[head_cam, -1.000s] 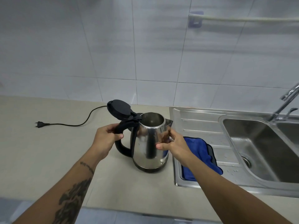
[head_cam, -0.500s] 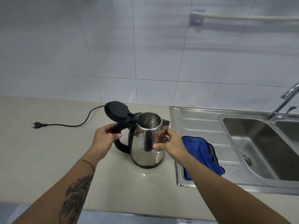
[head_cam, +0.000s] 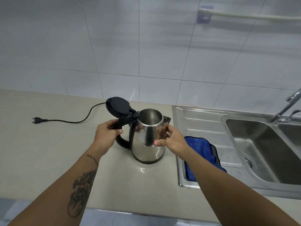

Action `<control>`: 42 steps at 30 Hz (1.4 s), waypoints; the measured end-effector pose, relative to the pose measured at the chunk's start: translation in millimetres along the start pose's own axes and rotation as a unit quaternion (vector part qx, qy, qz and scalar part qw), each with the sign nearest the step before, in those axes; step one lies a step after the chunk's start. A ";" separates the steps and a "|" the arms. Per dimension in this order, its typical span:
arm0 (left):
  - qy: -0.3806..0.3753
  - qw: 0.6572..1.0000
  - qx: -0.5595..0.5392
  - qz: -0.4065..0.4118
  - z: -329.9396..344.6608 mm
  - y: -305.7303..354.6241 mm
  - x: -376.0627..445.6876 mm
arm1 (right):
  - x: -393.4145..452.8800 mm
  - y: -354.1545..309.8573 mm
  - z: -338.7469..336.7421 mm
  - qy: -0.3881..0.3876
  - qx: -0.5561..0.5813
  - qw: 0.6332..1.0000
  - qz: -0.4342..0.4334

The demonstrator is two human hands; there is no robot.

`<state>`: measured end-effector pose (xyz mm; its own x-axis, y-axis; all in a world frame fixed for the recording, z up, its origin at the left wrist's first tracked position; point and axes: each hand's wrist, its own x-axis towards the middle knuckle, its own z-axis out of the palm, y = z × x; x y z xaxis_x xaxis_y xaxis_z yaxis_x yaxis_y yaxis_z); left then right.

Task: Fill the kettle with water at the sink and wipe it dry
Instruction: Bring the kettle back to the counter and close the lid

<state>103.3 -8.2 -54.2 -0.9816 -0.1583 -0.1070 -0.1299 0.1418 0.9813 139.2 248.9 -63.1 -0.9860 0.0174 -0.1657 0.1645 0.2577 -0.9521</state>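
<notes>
Steel kettle (head_cam: 149, 139) upright on counter, black lid (head_cam: 118, 107) open.

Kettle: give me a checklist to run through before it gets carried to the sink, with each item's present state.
1. Lid open for filling: ok, it stands tipped back over the handle.
2. Left hand on the handle: ok, fingers wrapped around its top.
3. Right hand steadying the kettle: ok, it touches the steel body below the spout.
4. Kettle free of cord: ok, the plug lies unplugged on the counter, its cord running behind the kettle.
5. Sink basin free under the tap: ok, nothing in the visible part.
6. Blue cloth ready for wiping: ok, on the drainboard beside the basin.
7. Kettle empty: cannot tell.
</notes>
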 end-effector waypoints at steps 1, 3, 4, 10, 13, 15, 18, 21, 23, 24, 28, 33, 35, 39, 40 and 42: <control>0.001 1.000 -0.002 0.000 0.3 -0.5 0.0 | 0.4 -0.6 -0.2 0.000 -0.001 1.000 0.003; 0.000 1.000 0.000 0.003 1.1 -1.2 -0.6 | 1.1 -0.8 -0.9 -0.002 -0.006 1.000 0.007; -0.002 1.000 0.002 0.005 1.2 -1.6 -0.9 | 1.1 -0.9 -1.3 -0.004 -0.010 1.000 0.008; -0.004 1.000 0.004 0.009 0.2 -2.8 -1.3 | -2.4 -4.3 -1.6 -0.016 -0.014 1.000 0.019; -0.032 0.999 -0.001 0.014 -1.2 1.0 -3.3 | -2.3 -3.5 -1.6 -0.019 -0.015 1.000 0.020; -0.055 0.997 -0.050 0.027 -8.2 5.9 -5.2 | -1.4 -2.7 -1.2 -0.018 -0.025 0.999 0.020; -0.049 0.990 -0.096 0.088 -21.5 18.0 -8.5 | -0.6 -2.1 -0.3 -0.013 -0.024 1.000 0.012; -0.048 0.986 -0.048 0.152 -26.7 35.3 -14.2 | -0.6 -0.9 -1.8 0.001 0.007 1.000 0.006; -0.062 0.981 0.000 0.184 -28.4 41.7 -14.7 | -0.9 -1.2 -2.7 0.012 0.021 1.000 -0.007; -0.066 0.979 0.017 0.192 -29.7 43.1 -13.9 | -0.7 -1.8 -3.2 0.019 0.027 0.999 -0.013; -0.068 0.974 0.056 0.210 -31.3 46.1 -10.6 | -1.5 -7.6 -5.7 0.038 0.045 0.998 -0.021; -0.093 0.960 0.089 0.251 -26.6 60.8 -9.9 | -3.1 -12.0 -3.9 0.052 0.033 0.998 -0.016; -0.106 0.949 0.112 0.276 -20.8 72.1 -9.3 | -2.3 -12.2 -4.0 0.056 0.030 0.998 -0.011; -0.129 0.901 0.230 0.345 -0.8 95.3 -8.9 | 0.6 -11.4 -4.1 0.058 0.019 0.998 -0.011; -0.139 0.885 0.262 0.360 4.7 99.7 -8.2 | 0.8 -11.7 -4.2 0.058 0.018 0.998 -0.011; -0.172 0.853 0.316 0.379 16.0 107.9 -6.7 | 0.7 -12.6 -5.1 0.057 0.014 0.998 -0.011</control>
<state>93.5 23.8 49.8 -0.7864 0.4934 0.3717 0.6167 0.5921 0.5188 136.4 250.5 -49.8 -0.9857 0.1225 -0.1159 0.1419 0.2316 -0.9624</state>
